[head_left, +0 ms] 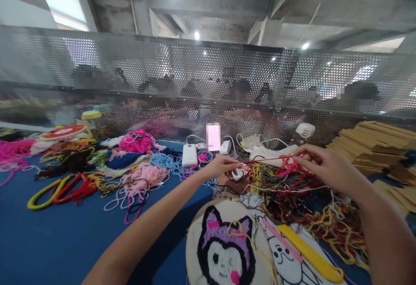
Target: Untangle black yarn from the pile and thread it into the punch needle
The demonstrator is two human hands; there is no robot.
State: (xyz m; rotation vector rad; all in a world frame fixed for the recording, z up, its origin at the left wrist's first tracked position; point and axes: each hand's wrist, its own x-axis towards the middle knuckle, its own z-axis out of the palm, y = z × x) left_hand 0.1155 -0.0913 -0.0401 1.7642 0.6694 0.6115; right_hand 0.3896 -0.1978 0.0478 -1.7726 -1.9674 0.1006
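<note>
A strand of red yarn (264,160) is stretched between my two hands above a tangled heap of mixed yarn (292,194). My left hand (222,165) pinches its left end, near a small white object. At the right end, my right hand (312,158) is closed on the same yarn, close to a red tangle. Below my hands lies a round embroidery piece (195,237) with a purple, black and white character. A loose yellow strand (251,237) trails over it. Beside it are a yellow cutter-like tool (308,250) and a printed drawing (286,263).
Pink, blue and dark yarn piles (143,178) cover the left of the blue table (65,241), near yellow-and-red-handled scissors (61,191). A white power bank (189,155) and a lit phone (213,137) stand at the back. Brown envelopes (367,146) are stacked right. A perforated metal screen (195,68) rises behind.
</note>
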